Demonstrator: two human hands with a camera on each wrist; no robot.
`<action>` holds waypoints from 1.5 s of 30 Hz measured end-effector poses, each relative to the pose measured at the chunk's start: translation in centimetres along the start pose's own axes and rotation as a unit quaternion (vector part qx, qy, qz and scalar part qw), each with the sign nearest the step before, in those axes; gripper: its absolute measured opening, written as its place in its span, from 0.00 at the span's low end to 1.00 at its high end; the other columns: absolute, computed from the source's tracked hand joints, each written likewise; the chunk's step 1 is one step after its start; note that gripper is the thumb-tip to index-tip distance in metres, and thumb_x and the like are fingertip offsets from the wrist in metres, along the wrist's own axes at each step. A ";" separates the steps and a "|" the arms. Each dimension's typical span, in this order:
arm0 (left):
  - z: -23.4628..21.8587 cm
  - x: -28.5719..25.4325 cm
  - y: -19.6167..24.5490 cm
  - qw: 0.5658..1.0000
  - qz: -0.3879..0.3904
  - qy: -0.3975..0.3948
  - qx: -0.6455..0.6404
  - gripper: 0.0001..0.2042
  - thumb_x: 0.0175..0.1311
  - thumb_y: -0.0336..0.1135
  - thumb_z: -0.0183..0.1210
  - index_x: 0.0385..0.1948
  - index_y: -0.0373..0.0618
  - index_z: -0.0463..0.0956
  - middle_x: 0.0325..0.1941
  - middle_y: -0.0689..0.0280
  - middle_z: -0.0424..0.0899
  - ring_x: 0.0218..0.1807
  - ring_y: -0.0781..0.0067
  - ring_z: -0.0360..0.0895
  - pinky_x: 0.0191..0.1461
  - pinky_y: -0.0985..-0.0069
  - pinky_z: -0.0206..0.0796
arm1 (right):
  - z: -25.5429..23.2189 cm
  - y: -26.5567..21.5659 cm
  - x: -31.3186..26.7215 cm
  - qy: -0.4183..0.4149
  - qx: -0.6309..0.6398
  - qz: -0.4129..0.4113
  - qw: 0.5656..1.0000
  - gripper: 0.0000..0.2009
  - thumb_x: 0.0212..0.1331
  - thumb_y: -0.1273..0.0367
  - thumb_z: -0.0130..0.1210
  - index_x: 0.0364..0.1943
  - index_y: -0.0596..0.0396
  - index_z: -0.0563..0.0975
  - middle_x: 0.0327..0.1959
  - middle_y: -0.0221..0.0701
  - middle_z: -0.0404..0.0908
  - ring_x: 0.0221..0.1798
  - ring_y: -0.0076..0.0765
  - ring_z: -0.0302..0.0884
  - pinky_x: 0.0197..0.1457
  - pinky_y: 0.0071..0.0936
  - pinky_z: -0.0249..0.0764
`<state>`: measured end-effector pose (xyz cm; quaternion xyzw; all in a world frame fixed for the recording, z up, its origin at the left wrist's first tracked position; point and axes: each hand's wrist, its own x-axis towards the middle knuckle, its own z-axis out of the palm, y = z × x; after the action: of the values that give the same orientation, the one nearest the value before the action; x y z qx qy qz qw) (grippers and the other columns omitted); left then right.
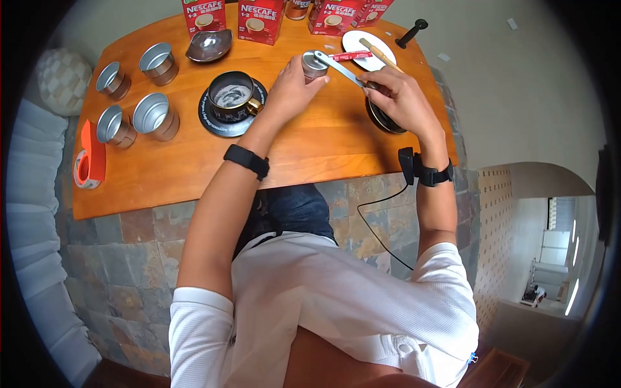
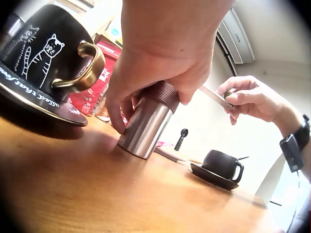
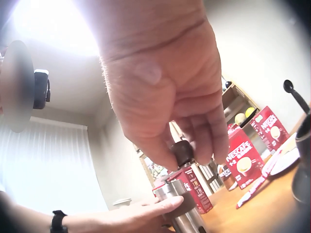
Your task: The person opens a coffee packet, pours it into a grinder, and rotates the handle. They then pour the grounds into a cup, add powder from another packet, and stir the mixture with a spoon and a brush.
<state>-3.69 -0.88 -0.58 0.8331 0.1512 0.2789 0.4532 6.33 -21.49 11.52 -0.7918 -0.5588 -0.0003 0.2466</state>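
Observation:
A steel hand coffee grinder (image 2: 148, 128) with a brown band stands at the middle of the table, its base right at the wood. My left hand (image 1: 294, 90) grips it round the upper body, thumb to the right. From its top a flat metal crank (image 1: 339, 68) reaches out to the right. My right hand (image 1: 407, 103) pinches the dark crank knob (image 3: 183, 153) between thumb and fingers. Left of the grinder, a black cup (image 2: 53, 53) with a cat drawing and gold handle rests on its black saucer (image 1: 210, 123). Another black cup (image 2: 221, 165) sits below my right hand, partly hidden in the head view.
Several metal cups (image 1: 155, 116) and an orange tape roll (image 1: 84, 168) occupy the left side. Toward the back are a silver dish (image 1: 209, 45), red Nescafe boxes (image 1: 260, 22), a white plate (image 1: 356, 42) with a wooden-handled brush (image 1: 378, 53), a red sachet (image 1: 349, 55) and a black scoop (image 1: 411, 35).

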 end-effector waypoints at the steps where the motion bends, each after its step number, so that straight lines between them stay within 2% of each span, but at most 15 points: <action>1: 0.2 0.1 -0.4 1.000 0.003 -0.004 -0.013 0.27 0.64 0.45 0.66 0.55 0.36 0.67 0.42 0.56 0.83 0.41 0.68 0.82 0.46 0.71 0.74 | -0.2 0.3 0.2 -0.009 -0.021 -0.021 1.000 0.11 0.59 0.72 0.59 0.45 0.55 0.83 0.35 0.39 0.82 0.37 0.46 0.81 0.43 0.37 0.77; 2: 0.3 0.3 -0.8 0.999 -0.001 -0.015 -0.042 0.24 0.66 0.43 0.66 0.53 0.37 0.67 0.35 0.64 0.80 0.33 0.78 0.77 0.39 0.77 0.71 | -0.5 0.5 0.5 -0.014 -0.020 -0.029 0.999 0.11 0.59 0.72 0.59 0.45 0.55 0.83 0.35 0.39 0.82 0.37 0.46 0.81 0.43 0.37 0.77; 5: 0.8 0.0 -1.0 0.992 0.038 0.002 -0.119 0.21 0.67 0.41 0.65 0.51 0.38 0.67 0.31 0.67 0.78 0.28 0.82 0.73 0.34 0.80 0.68 | -1.2 0.7 0.8 -0.041 -0.055 -0.095 0.993 0.11 0.60 0.70 0.57 0.45 0.54 0.83 0.36 0.41 0.83 0.40 0.51 0.81 0.46 0.42 0.76; 11: 0.3 -0.6 0.8 0.995 -0.059 -0.019 -0.080 0.26 0.68 0.42 0.64 0.61 0.41 0.67 0.54 0.61 0.81 0.56 0.70 0.77 0.63 0.70 0.68 | -1.0 -1.3 1.0 -0.089 -0.089 -0.141 0.982 0.15 0.59 0.70 0.57 0.51 0.55 0.81 0.37 0.44 0.82 0.39 0.52 0.81 0.46 0.41 0.76; 13: 0.8 -0.5 0.1 0.997 0.021 0.037 -0.071 0.21 0.66 0.39 0.64 0.54 0.39 0.68 0.35 0.62 0.82 0.32 0.75 0.79 0.37 0.73 0.72 | -0.5 -1.3 0.7 -0.088 -0.083 -0.153 0.981 0.16 0.60 0.69 0.58 0.52 0.53 0.81 0.37 0.45 0.82 0.38 0.52 0.81 0.44 0.43 0.76; 17: 0.9 -0.6 -0.5 0.996 0.041 0.050 -0.060 0.21 0.66 0.38 0.64 0.55 0.39 0.68 0.38 0.61 0.83 0.36 0.74 0.80 0.42 0.73 0.73 | -0.4 -2.7 0.2 -0.088 -0.096 -0.173 0.976 0.16 0.61 0.66 0.61 0.54 0.49 0.81 0.39 0.45 0.83 0.38 0.52 0.81 0.44 0.43 0.76; 20: 0.5 -0.5 0.2 0.988 -0.042 -0.016 -0.146 0.22 0.65 0.37 0.63 0.57 0.39 0.67 0.45 0.60 0.83 0.45 0.70 0.81 0.52 0.70 0.73 | -0.3 -3.5 0.6 -0.109 -0.093 -0.198 0.970 0.16 0.61 0.67 0.62 0.54 0.49 0.81 0.41 0.45 0.83 0.39 0.52 0.82 0.44 0.43 0.77; 23: 0.3 -0.6 0.5 0.992 0.014 0.003 -0.126 0.24 0.62 0.34 0.65 0.57 0.39 0.67 0.49 0.59 0.82 0.50 0.69 0.80 0.56 0.70 0.73 | -0.1 -4.6 1.9 -0.121 -0.073 -0.234 0.962 0.15 0.61 0.68 0.61 0.52 0.51 0.82 0.41 0.44 0.84 0.41 0.51 0.83 0.45 0.43 0.78; 26: 0.6 -0.5 -1.8 0.984 0.158 0.016 -0.083 0.26 0.57 0.32 0.66 0.58 0.40 0.68 0.54 0.59 0.80 0.56 0.67 0.78 0.59 0.69 0.71 | 0.8 -5.7 4.4 -0.137 -0.010 -0.254 0.957 0.11 0.60 0.69 0.61 0.46 0.55 0.84 0.43 0.44 0.85 0.43 0.52 0.83 0.45 0.42 0.79; 34: 1.8 0.6 -2.9 0.983 0.115 0.013 -0.145 0.26 0.56 0.36 0.68 0.56 0.42 0.69 0.55 0.56 0.80 0.56 0.56 0.78 0.57 0.64 0.72 | 2.8 -8.7 6.2 -0.137 -0.021 -0.286 0.948 0.12 0.59 0.69 0.61 0.46 0.56 0.83 0.44 0.40 0.82 0.47 0.50 0.82 0.50 0.39 0.78; 36: 2.0 0.6 -3.1 0.978 0.108 0.018 -0.180 0.26 0.55 0.36 0.68 0.56 0.42 0.69 0.55 0.55 0.80 0.56 0.53 0.78 0.56 0.63 0.73 | 1.9 -8.3 4.8 -0.082 -0.032 -0.284 0.955 0.12 0.60 0.68 0.61 0.46 0.55 0.83 0.47 0.39 0.80 0.52 0.48 0.79 0.53 0.38 0.77; 38: 2.2 0.4 -3.1 0.984 0.111 0.046 -0.133 0.26 0.55 0.37 0.69 0.55 0.42 0.70 0.55 0.55 0.80 0.56 0.51 0.78 0.56 0.62 0.73 | 1.4 -8.1 2.9 -0.050 -0.045 -0.265 0.962 0.12 0.59 0.71 0.62 0.47 0.54 0.83 0.49 0.35 0.80 0.52 0.46 0.79 0.55 0.39 0.76; 39: 2.0 0.0 -2.9 0.988 0.121 0.084 0.040 0.25 0.54 0.38 0.69 0.51 0.41 0.70 0.54 0.51 0.80 0.56 0.47 0.78 0.55 0.59 0.73 | 1.6 -7.6 2.2 -0.038 -0.051 -0.263 0.963 0.12 0.58 0.73 0.63 0.47 0.54 0.84 0.50 0.34 0.80 0.52 0.46 0.79 0.55 0.39 0.76; 41: 0.8 -0.7 -1.4 0.997 0.048 0.029 -0.045 0.23 0.55 0.38 0.69 0.48 0.41 0.69 0.51 0.52 0.81 0.56 0.48 0.78 0.56 0.58 0.72 | 1.8 -7.4 1.1 -0.057 -0.047 -0.271 0.960 0.11 0.57 0.75 0.62 0.45 0.55 0.84 0.46 0.36 0.80 0.49 0.47 0.79 0.52 0.39 0.77; 45: 1.6 -0.8 -2.2 0.994 0.064 0.002 -0.093 0.25 0.54 0.40 0.70 0.50 0.40 0.69 0.51 0.51 0.81 0.57 0.48 0.78 0.58 0.59 0.71 | 2.1 -7.2 0.8 -0.098 -0.031 -0.272 0.957 0.13 0.55 0.78 0.64 0.46 0.56 0.83 0.48 0.34 0.80 0.49 0.44 0.80 0.50 0.36 0.78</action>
<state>-3.37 -1.15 -3.34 0.7949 0.0723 0.3216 0.5094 -0.36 -18.17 12.70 -0.6133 -0.7741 -0.0071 0.1569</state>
